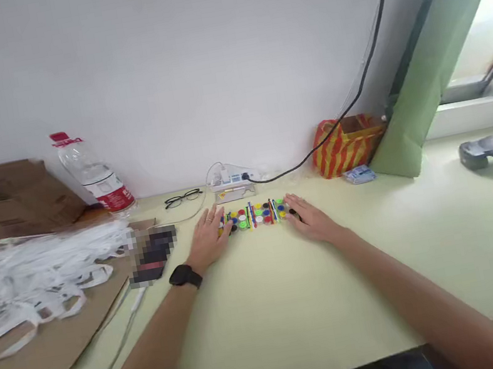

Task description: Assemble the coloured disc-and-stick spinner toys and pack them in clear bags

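Observation:
Several small round coloured caps and thin coloured sticks (259, 214) lie in a tight row on the pale green table (272, 307) near the wall. My left hand (210, 236), with a black watch on its wrist, lies flat at the left end of the row, fingers stretched and touching the caps there. My right hand (308, 219) lies flat at the right end, fingers out against the pieces. Neither hand grips anything.
A power strip (232, 180) and glasses (183, 198) lie behind the row. Left: a plastic bottle (94, 173), cardboard (14, 197), white bags (28, 274), a dark blurred object (154, 255), a cable. Right: a striped bag (344, 143), a small packet (359, 174), a black device (489, 151).

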The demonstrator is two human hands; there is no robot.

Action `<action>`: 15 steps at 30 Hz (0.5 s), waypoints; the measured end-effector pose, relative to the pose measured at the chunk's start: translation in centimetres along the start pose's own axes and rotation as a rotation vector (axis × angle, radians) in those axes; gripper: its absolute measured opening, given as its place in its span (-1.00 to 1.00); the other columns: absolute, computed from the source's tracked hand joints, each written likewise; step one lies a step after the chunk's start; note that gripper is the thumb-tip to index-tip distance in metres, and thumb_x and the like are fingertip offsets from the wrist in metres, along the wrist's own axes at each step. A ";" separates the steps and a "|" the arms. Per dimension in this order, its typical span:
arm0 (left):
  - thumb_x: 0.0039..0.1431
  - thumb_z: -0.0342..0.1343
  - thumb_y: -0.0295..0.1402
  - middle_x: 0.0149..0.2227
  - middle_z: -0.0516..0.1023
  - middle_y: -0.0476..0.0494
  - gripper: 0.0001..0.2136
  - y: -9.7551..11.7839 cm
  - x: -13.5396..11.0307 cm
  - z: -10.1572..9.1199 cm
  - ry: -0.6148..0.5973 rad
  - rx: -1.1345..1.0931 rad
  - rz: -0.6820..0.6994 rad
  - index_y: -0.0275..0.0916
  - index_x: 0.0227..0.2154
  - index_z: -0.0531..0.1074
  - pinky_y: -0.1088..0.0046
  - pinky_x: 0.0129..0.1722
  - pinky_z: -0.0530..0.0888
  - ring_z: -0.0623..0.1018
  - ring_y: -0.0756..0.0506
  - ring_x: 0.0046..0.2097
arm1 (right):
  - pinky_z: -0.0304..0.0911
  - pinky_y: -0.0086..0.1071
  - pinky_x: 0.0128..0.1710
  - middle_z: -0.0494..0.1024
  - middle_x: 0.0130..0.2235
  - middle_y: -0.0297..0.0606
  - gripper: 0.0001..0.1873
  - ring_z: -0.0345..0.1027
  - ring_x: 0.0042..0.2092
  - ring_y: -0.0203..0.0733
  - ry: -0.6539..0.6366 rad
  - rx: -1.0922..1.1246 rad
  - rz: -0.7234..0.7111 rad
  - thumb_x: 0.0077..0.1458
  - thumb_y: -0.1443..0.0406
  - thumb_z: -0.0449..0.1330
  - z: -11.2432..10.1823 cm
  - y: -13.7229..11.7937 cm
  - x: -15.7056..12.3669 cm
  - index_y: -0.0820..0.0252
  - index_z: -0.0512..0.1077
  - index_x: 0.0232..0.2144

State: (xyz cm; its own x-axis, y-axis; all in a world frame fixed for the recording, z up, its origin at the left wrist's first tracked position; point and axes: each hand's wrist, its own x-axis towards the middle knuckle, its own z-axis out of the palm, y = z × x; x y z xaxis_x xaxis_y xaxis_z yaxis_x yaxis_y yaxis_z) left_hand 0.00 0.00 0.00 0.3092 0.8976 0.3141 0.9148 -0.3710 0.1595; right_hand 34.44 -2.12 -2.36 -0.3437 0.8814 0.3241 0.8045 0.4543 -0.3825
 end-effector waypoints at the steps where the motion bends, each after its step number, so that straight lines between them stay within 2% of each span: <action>1: 0.43 -0.23 0.02 0.46 0.06 -0.24 -0.39 0.2 -0.1 0.0 -0.023 0.004 0.012 -0.20 0.39 0.16 0.01 0.38 0.08 0.05 -0.37 0.45 | -0.22 -0.09 0.47 -0.02 0.47 -0.10 -0.24 -0.22 0.48 -0.06 -0.020 -0.009 -0.020 0.40 -0.03 -0.13 0.0 0.0 0.0 0.26 -0.03 0.46; 5: 0.41 -0.20 0.07 0.44 0.13 -0.18 -0.41 0.7 -0.2 0.1 -0.074 0.004 0.032 -0.04 0.38 0.18 -0.08 0.33 0.14 0.10 -0.43 0.42 | -0.27 0.02 0.46 -0.08 0.48 -0.21 -0.27 -0.26 0.49 -0.01 -0.095 -0.049 -0.066 0.38 -0.04 -0.09 -0.2 -0.2 0.0 0.06 -0.05 0.47; 9: 0.40 -0.21 0.09 0.44 0.13 -0.17 -0.40 0.7 -0.3 0.1 -0.076 -0.012 0.032 0.00 0.39 0.16 -0.10 0.31 0.16 0.10 -0.44 0.42 | -0.26 0.05 0.45 -0.08 0.48 -0.24 -0.27 -0.25 0.49 0.02 -0.137 -0.073 -0.054 0.39 -0.05 -0.10 -0.4 -0.3 0.1 0.00 -0.08 0.47; 15: 0.41 -0.14 0.04 0.44 0.11 -0.18 -0.43 1.3 -0.5 -0.4 0.032 0.006 0.061 -0.04 0.38 0.16 -0.14 0.36 0.04 0.00 -0.43 0.46 | -0.21 0.06 0.45 -0.04 0.48 -0.23 -0.30 -0.23 0.48 0.02 -0.133 -0.072 -0.050 0.40 -0.03 -0.09 -0.5 -0.5 0.0 -0.01 -0.07 0.47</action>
State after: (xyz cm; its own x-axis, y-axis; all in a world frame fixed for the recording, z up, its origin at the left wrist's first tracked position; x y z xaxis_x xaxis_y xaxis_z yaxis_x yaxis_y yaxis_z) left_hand 0.91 -0.96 0.42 0.3557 0.8654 0.3529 0.8962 -0.4229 0.1339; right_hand 34.29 -2.42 -1.78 -0.4415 0.8693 0.2223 0.8159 0.4920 -0.3038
